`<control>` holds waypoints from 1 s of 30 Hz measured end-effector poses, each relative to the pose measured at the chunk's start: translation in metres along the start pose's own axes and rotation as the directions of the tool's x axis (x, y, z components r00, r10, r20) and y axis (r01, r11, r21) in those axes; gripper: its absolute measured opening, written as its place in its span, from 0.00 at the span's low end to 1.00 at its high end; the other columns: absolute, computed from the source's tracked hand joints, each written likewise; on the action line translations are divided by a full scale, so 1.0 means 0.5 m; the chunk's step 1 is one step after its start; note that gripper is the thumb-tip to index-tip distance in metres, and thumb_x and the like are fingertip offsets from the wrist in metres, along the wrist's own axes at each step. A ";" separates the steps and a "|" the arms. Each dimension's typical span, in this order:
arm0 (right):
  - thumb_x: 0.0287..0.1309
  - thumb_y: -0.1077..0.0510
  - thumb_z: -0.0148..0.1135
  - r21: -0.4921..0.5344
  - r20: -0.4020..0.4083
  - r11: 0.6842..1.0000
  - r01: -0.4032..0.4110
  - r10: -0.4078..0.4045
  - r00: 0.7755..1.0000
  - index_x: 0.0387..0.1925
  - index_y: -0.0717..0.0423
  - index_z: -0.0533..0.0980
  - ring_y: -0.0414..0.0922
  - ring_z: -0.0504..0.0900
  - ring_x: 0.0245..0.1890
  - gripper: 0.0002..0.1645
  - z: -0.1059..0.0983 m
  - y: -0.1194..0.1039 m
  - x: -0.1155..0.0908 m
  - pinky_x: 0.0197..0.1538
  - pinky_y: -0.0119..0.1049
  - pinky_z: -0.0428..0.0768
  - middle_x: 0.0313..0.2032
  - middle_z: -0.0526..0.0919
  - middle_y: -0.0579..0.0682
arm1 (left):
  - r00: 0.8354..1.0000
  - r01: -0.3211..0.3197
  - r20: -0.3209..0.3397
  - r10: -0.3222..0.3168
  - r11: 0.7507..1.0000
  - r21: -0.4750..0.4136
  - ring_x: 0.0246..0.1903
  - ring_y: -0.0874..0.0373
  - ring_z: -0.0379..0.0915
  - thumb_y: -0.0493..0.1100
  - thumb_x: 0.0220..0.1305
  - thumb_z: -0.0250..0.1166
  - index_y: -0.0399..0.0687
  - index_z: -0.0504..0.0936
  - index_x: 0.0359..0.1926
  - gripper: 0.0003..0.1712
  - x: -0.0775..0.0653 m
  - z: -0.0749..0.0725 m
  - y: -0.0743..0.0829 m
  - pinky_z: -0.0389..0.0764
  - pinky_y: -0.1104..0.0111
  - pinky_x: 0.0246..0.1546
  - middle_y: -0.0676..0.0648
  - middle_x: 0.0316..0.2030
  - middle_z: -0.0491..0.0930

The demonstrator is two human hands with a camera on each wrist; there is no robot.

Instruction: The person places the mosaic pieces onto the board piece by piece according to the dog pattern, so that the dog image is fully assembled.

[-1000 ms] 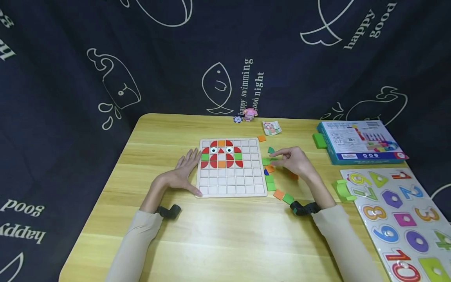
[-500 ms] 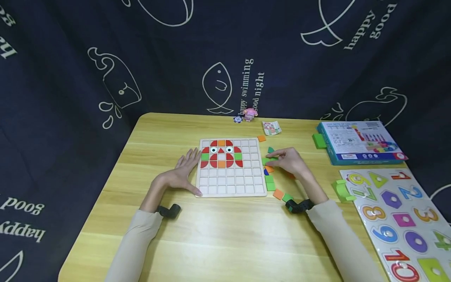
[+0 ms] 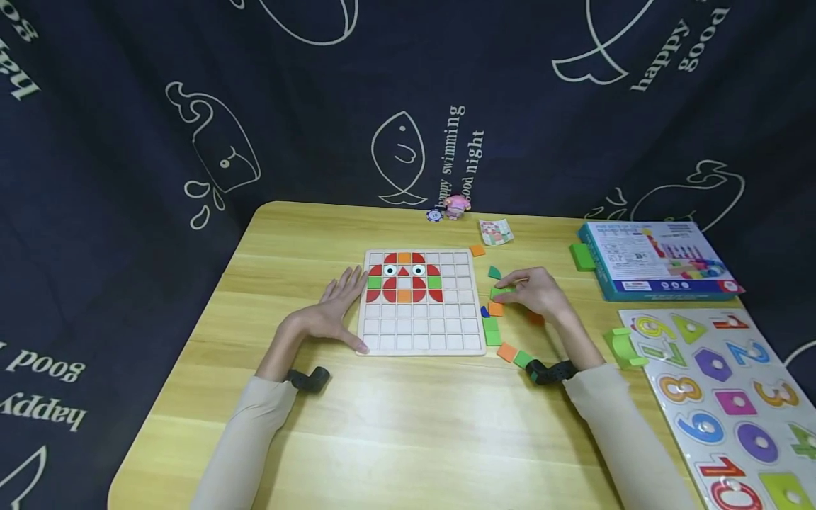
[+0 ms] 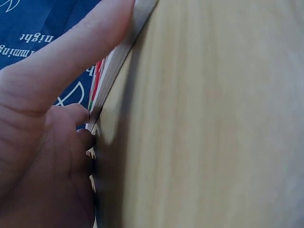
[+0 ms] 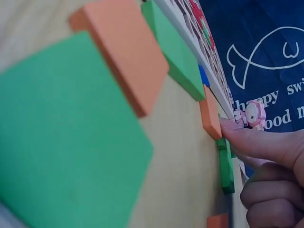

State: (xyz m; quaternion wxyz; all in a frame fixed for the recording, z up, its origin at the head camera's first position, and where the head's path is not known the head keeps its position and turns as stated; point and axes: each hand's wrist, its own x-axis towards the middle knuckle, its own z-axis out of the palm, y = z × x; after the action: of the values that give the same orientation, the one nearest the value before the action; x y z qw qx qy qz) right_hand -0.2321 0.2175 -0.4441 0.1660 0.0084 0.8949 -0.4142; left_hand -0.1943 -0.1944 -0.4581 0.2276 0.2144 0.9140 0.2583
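Note:
In the head view my left hand (image 3: 328, 315) lies along the left edge of a wooden grid board (image 3: 421, 322), fingers straight and thumb at the near left corner. Red, green and orange tiles with two eye pieces form a pattern (image 3: 403, 278) in its upper left. Right of the board, my right hand (image 3: 535, 292) pinches a green tile (image 3: 501, 292) between thumb and forefinger, low over the table. In the right wrist view the thumb (image 5: 266, 142) partly covers the spot, and the other fingers are curled. An orange tile (image 3: 496, 309) sits just below the fingertips.
Green tiles (image 3: 491, 331), a blue piece (image 3: 485, 312) and another orange tile (image 3: 507, 352) lie along the board's right side. A picture card (image 3: 496, 232) and pink figurine (image 3: 456, 206) are behind. At right are a blue box (image 3: 659, 258) and number puzzle (image 3: 714, 368).
My right hand went slightly left, then back right. Green and orange tiles at its fingertips now sit farther from the board's edge. The left hand has stayed in place.

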 end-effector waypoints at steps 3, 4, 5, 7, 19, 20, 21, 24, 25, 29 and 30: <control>0.48 0.52 0.75 0.024 0.011 1.000 0.013 -0.013 1.000 0.43 0.54 0.84 0.40 0.56 0.18 0.20 0.001 -0.001 0.003 0.25 0.32 0.58 0.15 0.59 0.40 | 1.000 0.000 0.004 0.000 1.000 0.005 0.75 0.47 0.11 0.70 0.31 0.78 0.51 0.27 0.76 0.85 0.002 0.000 0.001 0.24 0.48 0.75 0.44 0.75 0.18; 0.47 0.52 0.75 0.037 0.016 0.999 0.011 -0.011 1.000 0.44 0.54 0.84 0.40 0.57 0.18 0.21 0.001 -0.002 0.004 0.24 0.32 0.58 0.15 0.59 0.40 | 1.000 -0.001 0.006 0.001 1.000 0.007 0.75 0.47 0.11 0.70 0.31 0.78 0.51 0.27 0.76 0.85 0.002 0.001 0.001 0.24 0.48 0.75 0.44 0.75 0.18; 0.47 0.52 0.75 0.044 0.021 0.999 0.009 -0.010 1.000 0.45 0.54 0.84 0.40 0.56 0.17 0.21 0.001 -0.002 0.005 0.24 0.32 0.58 0.14 0.59 0.40 | 1.000 -0.003 0.008 0.003 1.000 0.007 0.75 0.47 0.11 0.70 0.31 0.78 0.51 0.27 0.76 0.85 0.002 0.001 0.001 0.25 0.48 0.75 0.44 0.75 0.17; 0.46 0.53 0.76 0.047 0.023 0.999 0.000 -0.001 1.000 0.45 0.55 0.83 0.40 0.56 0.17 0.22 -0.001 -0.002 0.007 0.24 0.32 0.59 0.14 0.59 0.40 | 1.000 0.000 0.010 0.000 1.000 0.007 0.75 0.48 0.10 0.70 0.31 0.77 0.52 0.26 0.76 0.86 0.002 0.002 0.001 0.25 0.49 0.75 0.45 0.75 0.17; 0.51 0.55 0.73 -0.056 0.034 0.998 0.029 -0.027 0.999 0.45 0.59 0.81 0.39 0.59 0.17 0.19 -0.008 0.000 0.008 0.23 0.30 0.60 0.15 0.58 0.42 | 1.000 -0.001 0.005 0.001 1.000 0.006 0.75 0.48 0.10 0.70 0.31 0.78 0.52 0.26 0.76 0.85 0.003 0.001 0.000 0.25 0.49 0.75 0.45 0.75 0.17; 0.52 0.56 0.71 -0.050 0.041 0.998 0.033 -0.031 0.999 0.45 0.59 0.81 0.38 0.59 0.18 0.19 -0.008 -0.002 0.008 0.23 0.30 0.60 0.15 0.57 0.42 | 1.000 -0.003 0.005 0.003 1.000 0.007 0.75 0.48 0.10 0.70 0.31 0.77 0.52 0.26 0.76 0.85 0.003 0.002 -0.001 0.25 0.49 0.75 0.45 0.75 0.17; 0.54 0.57 0.70 -0.041 0.045 0.998 0.040 -0.038 0.998 0.46 0.60 0.80 0.38 0.59 0.18 0.18 -0.008 -0.004 0.007 0.24 0.30 0.62 0.15 0.57 0.43 | 1.000 -0.008 0.003 0.007 1.000 0.009 0.75 0.48 0.11 0.70 0.31 0.77 0.51 0.26 0.76 0.85 0.004 0.002 -0.001 0.25 0.48 0.75 0.45 0.75 0.17; 0.56 0.57 0.68 -0.010 0.044 0.997 0.082 -0.081 0.996 0.47 0.61 0.80 0.38 0.59 0.17 0.17 0.000 -0.019 0.002 0.24 0.30 0.64 0.15 0.57 0.43 | 1.000 -0.006 0.002 0.006 1.000 0.012 0.75 0.48 0.11 0.70 0.31 0.77 0.52 0.26 0.76 0.86 0.005 0.003 -0.003 0.25 0.49 0.75 0.45 0.75 0.17; 0.57 0.57 0.68 0.000 0.046 0.995 0.099 -0.099 0.994 0.46 0.60 0.80 0.38 0.58 0.17 0.17 0.006 -0.028 -0.001 0.23 0.30 0.63 0.14 0.56 0.43 | 1.000 -0.009 0.000 0.009 1.000 0.012 0.75 0.48 0.11 0.70 0.31 0.77 0.52 0.26 0.76 0.86 0.005 0.003 -0.003 0.25 0.48 0.75 0.45 0.75 0.17; 0.54 0.54 0.70 0.009 0.080 0.986 0.167 -0.167 0.983 0.44 0.55 0.82 0.40 0.55 0.14 0.16 0.056 -0.076 -0.013 0.20 0.30 0.59 0.13 0.58 0.43 | 1.000 -0.011 0.000 0.011 1.000 0.008 0.75 0.47 0.11 0.70 0.31 0.78 0.51 0.27 0.76 0.85 0.005 0.002 -0.002 0.25 0.48 0.75 0.45 0.75 0.18; 0.53 0.54 0.71 0.012 0.093 0.984 0.177 -0.178 0.980 0.43 0.54 0.83 0.40 0.55 0.15 0.15 0.074 -0.090 -0.016 0.20 0.30 0.59 0.13 0.57 0.43 | 1.000 -0.012 -0.001 0.012 1.000 0.006 0.75 0.47 0.11 0.70 0.31 0.78 0.51 0.27 0.76 0.85 0.005 0.001 -0.002 0.25 0.48 0.75 0.44 0.75 0.18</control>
State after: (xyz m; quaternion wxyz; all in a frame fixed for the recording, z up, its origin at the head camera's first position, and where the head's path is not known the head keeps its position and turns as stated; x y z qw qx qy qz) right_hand -0.2209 0.1613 -0.4305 0.1703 -0.0907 0.8824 -0.4290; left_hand -0.1962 -0.1937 -0.4596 0.2253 0.2202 0.9136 0.2571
